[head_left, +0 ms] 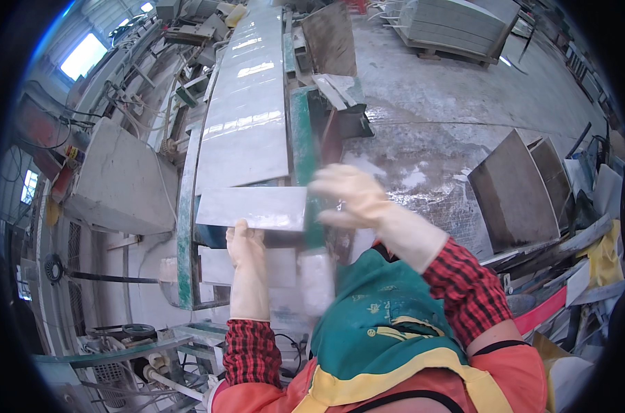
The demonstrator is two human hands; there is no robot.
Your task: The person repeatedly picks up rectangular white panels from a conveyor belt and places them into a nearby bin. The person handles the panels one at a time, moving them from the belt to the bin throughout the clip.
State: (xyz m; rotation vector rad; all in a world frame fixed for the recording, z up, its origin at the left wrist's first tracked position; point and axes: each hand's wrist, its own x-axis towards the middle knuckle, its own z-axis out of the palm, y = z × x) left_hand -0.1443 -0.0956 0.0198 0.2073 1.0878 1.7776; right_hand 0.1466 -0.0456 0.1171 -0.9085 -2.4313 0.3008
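Note:
A white rectangular slab piece (257, 205) lies crosswise at the near end of a long frame with green rails. My left hand (245, 242), in a cream rubber glove, grips its near edge, the thumb on top and the fingers partly hidden. Close to the slab's right end, over the green rail (302, 131), is my right hand (353, 196) in a matching glove. That hand is blurred, its thumb and fingers apart and nothing visible between them. Beyond the piece, a long white slab surface (243, 131) stretches away along the frame.
Below the frame sits another pale slab (281, 267), beside a white block-like thing (317, 282). A large grey block-shaped housing (123, 175) stands left. Brown panels (515, 196) lean at the right, above wet floor. Stacked slabs (457, 27) rest on a pallet farther off.

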